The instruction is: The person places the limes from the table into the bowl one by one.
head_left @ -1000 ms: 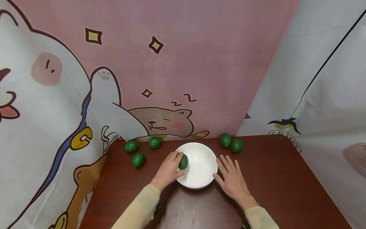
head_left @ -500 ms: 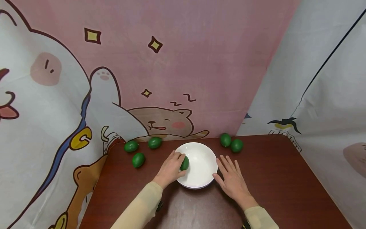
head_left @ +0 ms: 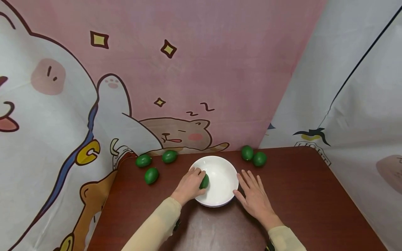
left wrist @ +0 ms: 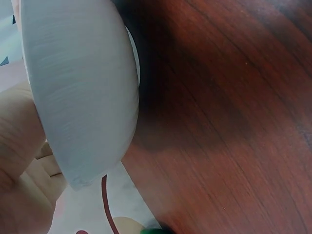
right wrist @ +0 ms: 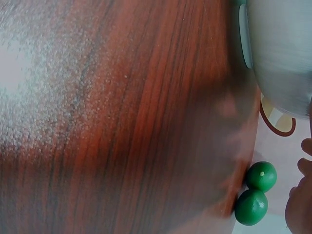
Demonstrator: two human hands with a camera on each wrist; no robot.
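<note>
The left hand [head_left: 189,183] grips a lime [head_left: 205,181] over the left of the bowl [head_left: 221,181]. The right hand [head_left: 255,198], fingers straight and spread, is at its right rim. Five other limes [head_left: 151,175] lie on the table [head_left: 314,202]

A glossy green fruit [head_left: 205,181], partly hidden by fingers, is held by the left hand [head_left: 189,184] at the left side of a round white bowl [head_left: 220,183]. The bowl is set upright on the table [head_left: 216,226], its right rim flanked by the right hand [head_left: 253,196].
</note>
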